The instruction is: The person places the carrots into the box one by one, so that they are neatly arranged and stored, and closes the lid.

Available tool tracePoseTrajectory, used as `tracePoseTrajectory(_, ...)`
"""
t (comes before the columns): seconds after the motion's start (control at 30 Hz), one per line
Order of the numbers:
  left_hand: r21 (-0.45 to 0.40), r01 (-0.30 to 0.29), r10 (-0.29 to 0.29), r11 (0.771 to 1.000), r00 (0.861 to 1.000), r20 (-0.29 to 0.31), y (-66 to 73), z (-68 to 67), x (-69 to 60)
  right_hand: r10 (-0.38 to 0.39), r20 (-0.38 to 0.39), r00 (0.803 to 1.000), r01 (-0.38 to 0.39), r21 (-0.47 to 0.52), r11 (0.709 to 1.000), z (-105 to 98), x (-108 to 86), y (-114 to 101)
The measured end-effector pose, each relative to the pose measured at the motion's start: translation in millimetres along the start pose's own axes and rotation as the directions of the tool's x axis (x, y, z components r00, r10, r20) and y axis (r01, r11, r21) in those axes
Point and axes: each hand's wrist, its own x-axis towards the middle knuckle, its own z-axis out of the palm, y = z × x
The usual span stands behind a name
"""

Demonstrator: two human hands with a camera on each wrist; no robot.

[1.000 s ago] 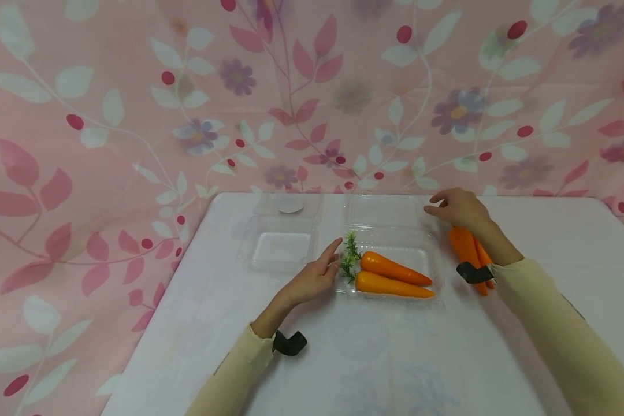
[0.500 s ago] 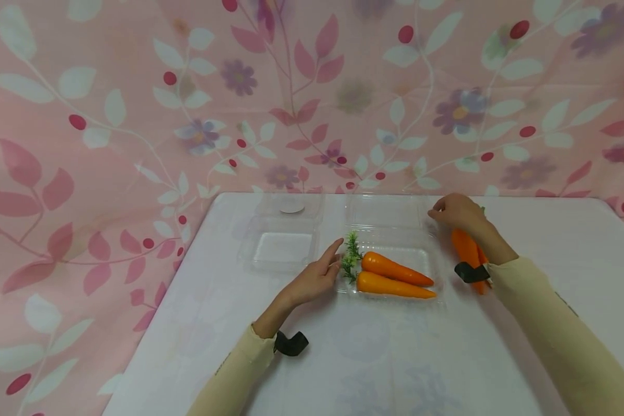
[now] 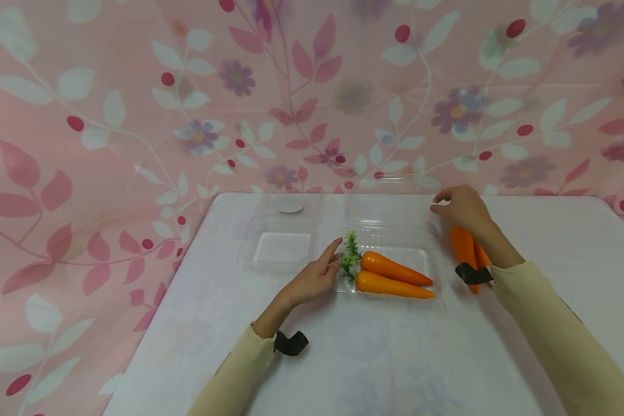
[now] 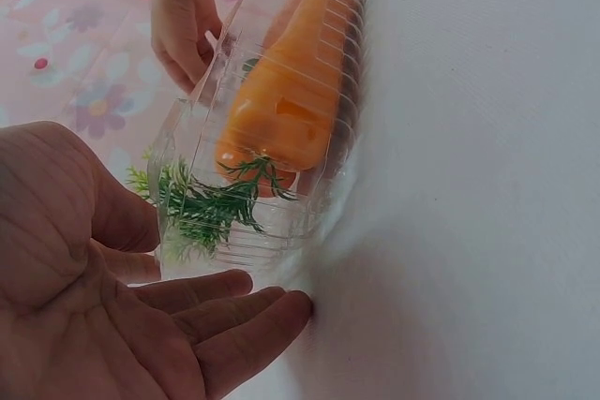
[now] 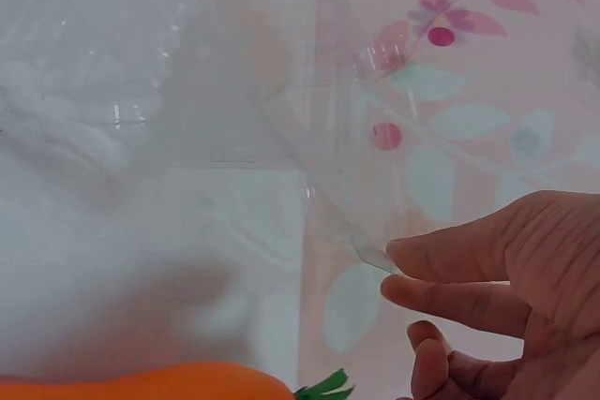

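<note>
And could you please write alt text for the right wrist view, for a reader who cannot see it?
The right hand, at lower right, pinches the edge of a clear plastic lid. An orange carrot with a green top shows at the bottom, partly cut off; a pink floral cloth is behind.

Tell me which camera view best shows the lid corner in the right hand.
The right wrist view: the lid corner is close up, pinched by the right hand. The head view shows the open lid, but its pinched corner is tiny. In the left wrist view, the corner cannot be made out.
</note>
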Motion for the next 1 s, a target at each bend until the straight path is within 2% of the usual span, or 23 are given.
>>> tracePoseTrajectory(0.17, -0.006, 0.001, -0.001, 1.0, 1.0, -0.004, -1.9, 0.8, 0.4, -0.036, -0.077, 0.996, 0.042, 0.071, 0.997, -7, -9.4, -5)
tracePoseTrajectory(0.43, -0.008, -0.003, 0.003, 1.0, 1.0, -0.007, -3.3, 1.4, -0.4, -0.088, -0.17, 0.982, 0.105, 0.095, 0.99, -13, -29.5, -6)
tracePoseTrajectory(0.63, -0.015, -0.007, 0.007, 1.0, 1.0, -0.005, -2.4, 0.9, -0.3, -0.1, -0.185, 0.978, 0.12, 0.104, 0.987, -15, -47.0, -7)
tracePoseTrajectory(0.8, -0.01, 0.001, -0.002, 1.0, 1.0, -0.012, -4.2, 1.5, 0.5, -0.153, -0.208, 0.966, 0.171, 0.074, 0.982, -13, -62.7, -6)
tracePoseTrajectory(1.0, -0.016, 0.007, -0.007, 1.0, 1.0, -0.023, -6.5, 2.0, 1.5, -0.234, -0.248, 0.94, 0.244, 0.008, 0.97, -4, -77.8, -1)
